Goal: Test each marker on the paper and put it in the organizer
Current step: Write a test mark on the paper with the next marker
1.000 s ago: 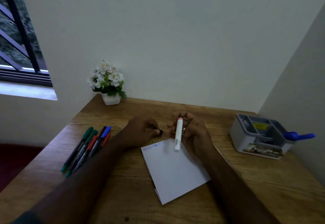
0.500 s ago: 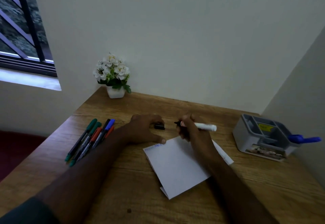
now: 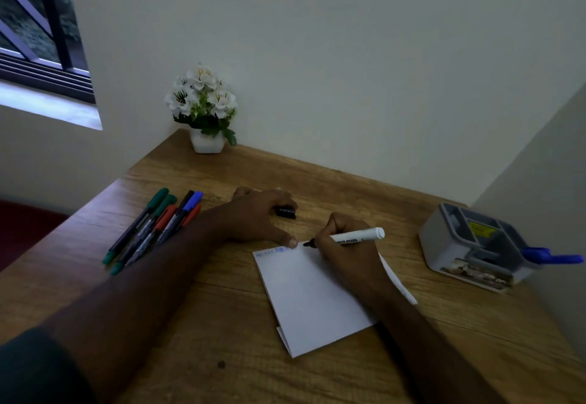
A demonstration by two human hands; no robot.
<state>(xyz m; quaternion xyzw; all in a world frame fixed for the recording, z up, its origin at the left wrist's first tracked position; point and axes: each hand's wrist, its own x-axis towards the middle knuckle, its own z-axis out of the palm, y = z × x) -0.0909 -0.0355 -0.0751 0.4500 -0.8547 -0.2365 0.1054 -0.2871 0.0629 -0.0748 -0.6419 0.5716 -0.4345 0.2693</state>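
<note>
A folded white paper [image 3: 312, 299] lies on the wooden desk [image 3: 222, 324], with blue writing along its top edge. My right hand [image 3: 344, 251] grips an uncapped white marker [image 3: 355, 237], its black tip touching the paper's top edge. My left hand [image 3: 258, 218] rests palm down, thumb pressing the paper's top left corner. The marker's black cap [image 3: 285, 212] lies on the desk under my left fingers. Several capped markers [image 3: 152, 226], green, red, black and blue, lie in a bunch at the left. The grey organizer [image 3: 475, 246] stands at the right, holding a blue marker [image 3: 553, 256].
A small white pot of white flowers [image 3: 206, 111] stands in the desk's far left corner. Walls close the desk at the back and on the right. A window is at the upper left.
My left hand pulled off the black cap and set it on the desk, then pinned the paper. My right hand turned the marker and lowered its tip to the paper.
</note>
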